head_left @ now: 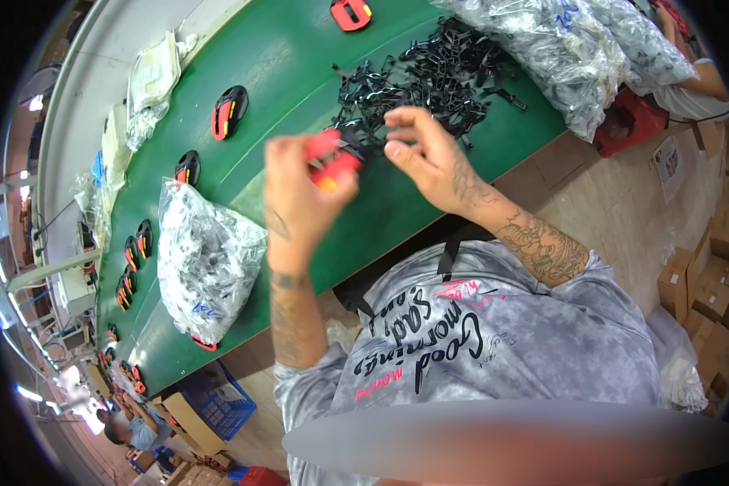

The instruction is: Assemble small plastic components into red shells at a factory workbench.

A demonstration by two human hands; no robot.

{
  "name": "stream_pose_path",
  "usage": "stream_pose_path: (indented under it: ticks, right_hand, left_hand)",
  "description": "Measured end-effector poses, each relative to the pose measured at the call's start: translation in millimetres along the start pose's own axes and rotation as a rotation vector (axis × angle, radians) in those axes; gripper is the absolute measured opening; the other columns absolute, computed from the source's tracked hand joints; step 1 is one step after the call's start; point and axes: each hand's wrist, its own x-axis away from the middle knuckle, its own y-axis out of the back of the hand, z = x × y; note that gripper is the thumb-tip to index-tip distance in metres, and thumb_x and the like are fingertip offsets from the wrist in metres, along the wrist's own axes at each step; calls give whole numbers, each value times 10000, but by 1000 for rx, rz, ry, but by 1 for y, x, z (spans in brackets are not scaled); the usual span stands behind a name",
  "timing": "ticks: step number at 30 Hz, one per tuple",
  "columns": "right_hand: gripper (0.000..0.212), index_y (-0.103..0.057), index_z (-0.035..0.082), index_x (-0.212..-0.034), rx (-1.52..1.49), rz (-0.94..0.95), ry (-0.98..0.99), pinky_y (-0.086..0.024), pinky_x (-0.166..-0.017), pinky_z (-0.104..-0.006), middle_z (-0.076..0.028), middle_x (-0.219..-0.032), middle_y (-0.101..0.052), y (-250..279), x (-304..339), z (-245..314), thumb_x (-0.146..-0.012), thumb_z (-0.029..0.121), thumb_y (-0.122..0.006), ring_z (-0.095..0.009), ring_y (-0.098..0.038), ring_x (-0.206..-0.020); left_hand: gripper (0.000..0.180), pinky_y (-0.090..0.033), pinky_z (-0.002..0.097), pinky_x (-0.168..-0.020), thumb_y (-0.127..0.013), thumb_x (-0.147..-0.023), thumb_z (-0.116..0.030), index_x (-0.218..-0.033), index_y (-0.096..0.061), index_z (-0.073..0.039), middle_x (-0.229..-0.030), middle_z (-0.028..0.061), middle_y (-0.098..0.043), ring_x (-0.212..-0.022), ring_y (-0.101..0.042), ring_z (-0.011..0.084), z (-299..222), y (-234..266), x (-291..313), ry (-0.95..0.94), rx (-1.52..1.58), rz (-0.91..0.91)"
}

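My left hand grips a red-and-black plastic part above the green table. The part has a forked red side, a dark end and a small yellow patch; motion blurs it a little. Close to its dark end is my right hand, thumb and forefinger apart. Something small and black lies by the right thumb tip, but whether the hand touches it I cannot tell. Just beyond both hands spreads a loose heap of small black clip-like pieces, some with shiny metal bits.
More red-and-black parts stand along the green table. A clear bag of small pieces sits left of my left arm. Large clear bags fill the far right, near another person's arm. Cardboard boxes stand on the floor.
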Motion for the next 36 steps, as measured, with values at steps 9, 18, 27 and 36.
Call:
stream_pose_path:
  ticks: [9, 18, 27, 36]
  right_hand:
    - [138, -659, 6, -1073, -46, -36, -49, -510, -742, -247, -13, -906, -673, 87, 14, 6, -974, 100, -678, -70, -614, -806]
    - [95, -675, 3, -1016, 83, -123, -213, -491, -734, -231, 11, -857, -669, 116, 17, 1, -954, 74, -691, -53, -598, -778]
    - [150, -698, 11, -1045, 227, 44, -156, -530, -714, -276, -64, -882, -715, 87, 12, 0, -918, 90, -714, -122, -674, -797]
    - [187, -748, 95, -1037, 757, 223, 597, -544, -764, -412, -74, -891, -690, -15, -69, 15, -859, 150, -757, -289, -644, -825]
  left_hand:
    - [791, -531, 478, -972, -619, -899, -675, -1085, -735, 85, -1172, 306, -697, -1084, -670, 438, 139, -49, -186, 236, -674, -9]
    - [648, -525, 501, -983, -606, -900, -557, -1006, -737, 69, -1071, 305, -723, -1073, -686, 434, 81, -154, -277, 196, -377, -197]
    - [799, -570, 411, -950, -892, -759, -177, -1442, -506, -27, -1314, 117, -641, -1153, -659, 241, 81, 5, -61, 239, 1172, 172]
    - [722, -430, 378, -1128, -740, -757, 43, -1437, -515, -44, -1355, 131, -520, -1282, -558, 280, 40, -28, 116, 307, 659, 119]
